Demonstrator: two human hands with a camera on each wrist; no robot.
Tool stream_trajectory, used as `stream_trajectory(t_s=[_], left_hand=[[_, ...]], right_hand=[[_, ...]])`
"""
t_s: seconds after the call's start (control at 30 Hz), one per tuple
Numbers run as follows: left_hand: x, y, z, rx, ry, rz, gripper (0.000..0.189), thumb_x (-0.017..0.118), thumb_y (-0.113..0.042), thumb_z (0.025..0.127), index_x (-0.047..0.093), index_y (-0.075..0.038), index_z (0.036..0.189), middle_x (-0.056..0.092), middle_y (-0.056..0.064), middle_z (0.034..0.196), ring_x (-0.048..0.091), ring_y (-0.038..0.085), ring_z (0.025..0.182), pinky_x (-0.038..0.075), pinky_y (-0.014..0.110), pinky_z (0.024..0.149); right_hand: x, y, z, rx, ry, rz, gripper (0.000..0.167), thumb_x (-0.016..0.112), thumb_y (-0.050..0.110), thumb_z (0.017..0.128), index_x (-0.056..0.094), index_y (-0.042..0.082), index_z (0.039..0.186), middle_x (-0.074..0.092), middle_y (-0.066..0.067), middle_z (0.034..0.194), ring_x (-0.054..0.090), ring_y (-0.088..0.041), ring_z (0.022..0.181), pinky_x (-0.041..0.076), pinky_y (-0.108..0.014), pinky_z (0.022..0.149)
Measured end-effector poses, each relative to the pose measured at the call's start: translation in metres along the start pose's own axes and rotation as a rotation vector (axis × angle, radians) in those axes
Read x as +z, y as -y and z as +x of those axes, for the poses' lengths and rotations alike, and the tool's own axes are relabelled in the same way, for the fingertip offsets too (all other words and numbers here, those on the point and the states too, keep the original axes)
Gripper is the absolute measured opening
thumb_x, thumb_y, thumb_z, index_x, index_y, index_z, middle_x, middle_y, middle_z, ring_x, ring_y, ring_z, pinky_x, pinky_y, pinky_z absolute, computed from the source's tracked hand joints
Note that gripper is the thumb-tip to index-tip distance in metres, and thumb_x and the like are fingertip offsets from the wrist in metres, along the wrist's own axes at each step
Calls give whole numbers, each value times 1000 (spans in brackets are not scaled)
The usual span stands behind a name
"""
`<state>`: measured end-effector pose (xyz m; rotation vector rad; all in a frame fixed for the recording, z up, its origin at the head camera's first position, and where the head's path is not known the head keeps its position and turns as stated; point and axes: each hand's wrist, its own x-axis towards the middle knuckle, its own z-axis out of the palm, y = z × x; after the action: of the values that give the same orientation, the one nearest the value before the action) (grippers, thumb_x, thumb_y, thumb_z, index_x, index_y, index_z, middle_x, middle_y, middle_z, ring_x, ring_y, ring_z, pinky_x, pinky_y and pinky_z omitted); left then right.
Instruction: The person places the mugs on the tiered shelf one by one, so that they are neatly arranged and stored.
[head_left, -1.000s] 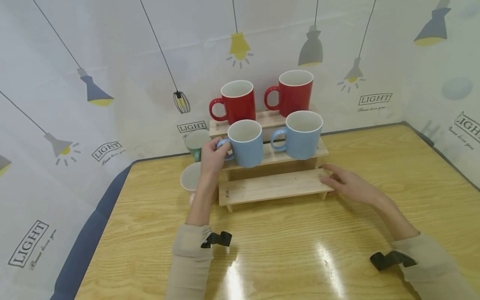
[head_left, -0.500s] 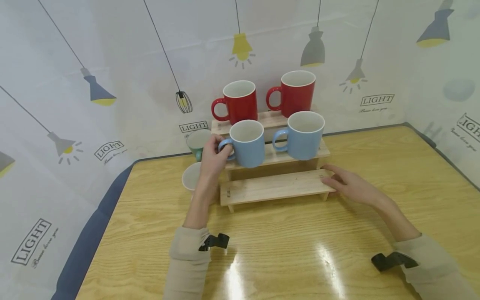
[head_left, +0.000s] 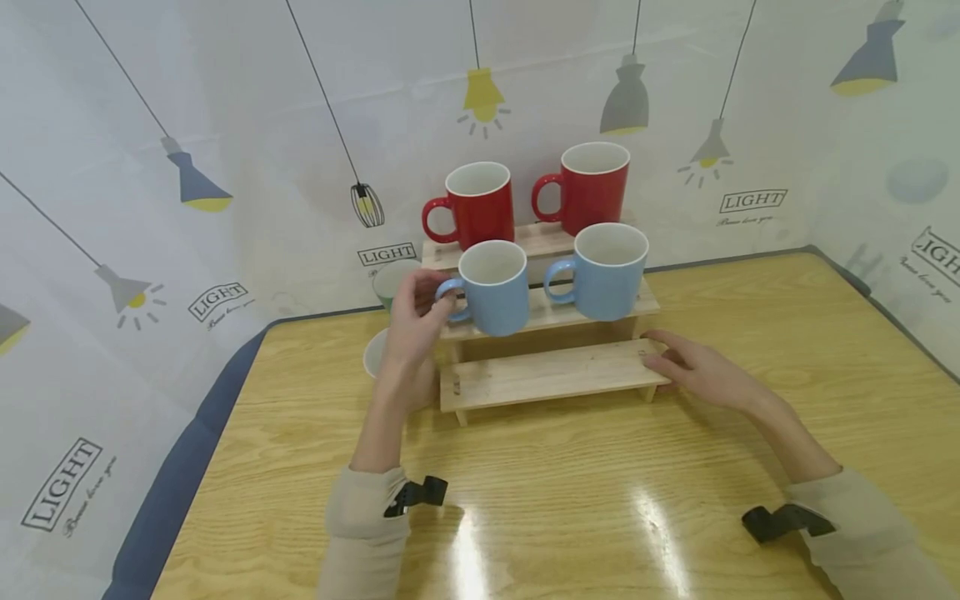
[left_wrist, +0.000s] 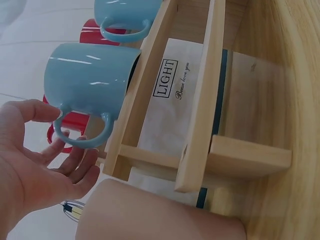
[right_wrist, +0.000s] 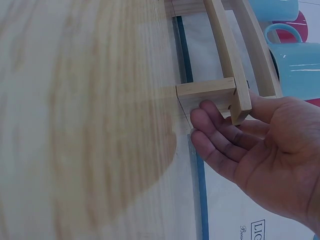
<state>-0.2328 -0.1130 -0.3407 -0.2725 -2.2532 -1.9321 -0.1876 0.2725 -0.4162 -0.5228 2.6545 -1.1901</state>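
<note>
My left hand (head_left: 411,325) is at the handle of the left light-blue mug (head_left: 497,293), which stands on the middle step of a wooden three-step rack (head_left: 547,375). In the left wrist view its fingers are spread loosely around the handle, and one fingertip (left_wrist: 49,112) lies at or very near the handle's top. My right hand (head_left: 701,372) grips the right end of the lowest step. The right wrist view has the thumb above the board and the other fingers curled beneath it. A second light-blue mug (head_left: 609,275) stands to the right on the same step.
Two red mugs (head_left: 480,207) stand on the top step. Left of the rack, a pale pink mug (left_wrist: 155,215) and a green mug (head_left: 397,277) are partly hidden by my left hand in the head view. A printed cloth wall (head_left: 300,150) rises behind the table (head_left: 300,417).
My left fingers have loosened from the blue mug's handle, and that hand has drawn slightly left and toward me. The mug stays in place. My right hand keeps its grip on the rack.
</note>
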Motion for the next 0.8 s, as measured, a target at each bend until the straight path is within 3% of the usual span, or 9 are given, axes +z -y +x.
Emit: stream_trajectory(t_s=[0.17, 0.63, 0.8], left_hand=[[-11, 1, -5, 69, -14, 11, 36, 58, 1, 93, 51, 5, 127, 57, 22, 125, 53, 32, 118, 39, 40, 106], [-45, -1, -30, 19, -87, 60, 35, 57, 6, 91, 49, 7, 125, 55, 22, 124, 50, 39, 121, 40, 38, 104], [-57, 4, -40, -2, -91, 84, 31, 56, 6, 93, 49, 8, 123, 55, 22, 119, 54, 26, 113, 42, 31, 98]], right_hand=[[1, -2, 0, 3, 3, 2, 61, 48, 30, 108, 29, -7, 152, 61, -30, 126, 66, -35, 107, 51, -56, 91], [0, -4, 1, -8, 1, -1, 61, 47, 30, 108, 29, -7, 152, 61, -30, 127, 64, -37, 111, 50, -56, 92], [0, -3, 1, -2, 4, 5, 60, 48, 27, 108, 29, -8, 152, 63, -28, 124, 67, -32, 106, 51, -54, 91]])
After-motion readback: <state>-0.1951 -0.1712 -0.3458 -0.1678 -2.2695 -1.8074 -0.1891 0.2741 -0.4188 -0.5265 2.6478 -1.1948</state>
